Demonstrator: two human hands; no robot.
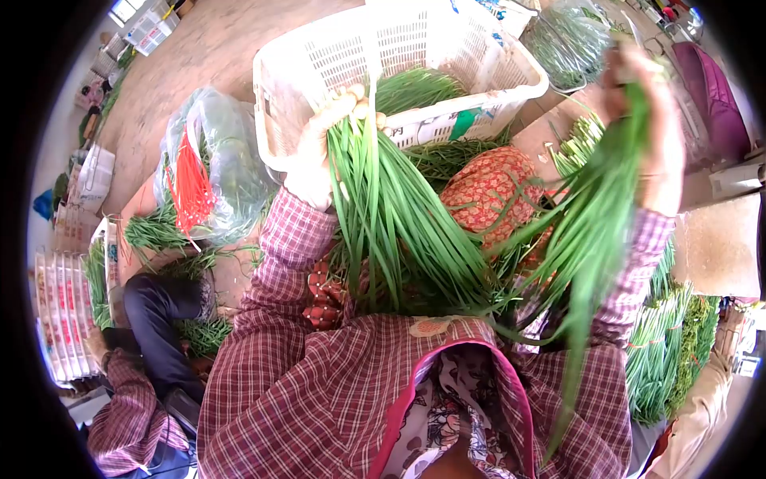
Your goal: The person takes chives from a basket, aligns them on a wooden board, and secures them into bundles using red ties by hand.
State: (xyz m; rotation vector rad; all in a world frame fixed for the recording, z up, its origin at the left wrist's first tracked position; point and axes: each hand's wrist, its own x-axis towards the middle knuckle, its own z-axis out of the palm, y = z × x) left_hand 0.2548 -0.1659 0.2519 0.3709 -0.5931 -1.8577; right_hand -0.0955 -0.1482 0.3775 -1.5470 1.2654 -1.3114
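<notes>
My left hand (321, 144) is closed around the upper ends of a thick bunch of Chinese chives (411, 207), whose long flat leaves fan down across my lap. On the other side, my right hand (650, 120), smeared by motion, grips a second bunch of chives (586, 211) that hangs down towards my knee. Straight ahead stands a white plastic basket (523, 92) with more chives (419, 89) inside. Between the two bunches a red patterned cloth (491, 191) shows over my leg, with loose leaves on it.
Left of the basket are a clear plastic bag (239, 191) of greens and a hank of red ties (190, 188). Tied bundles of chives (654, 359) stand at the right. A seated person's leg (159, 327) is at the lower left. Another bagged bundle (566, 48) lies behind the basket.
</notes>
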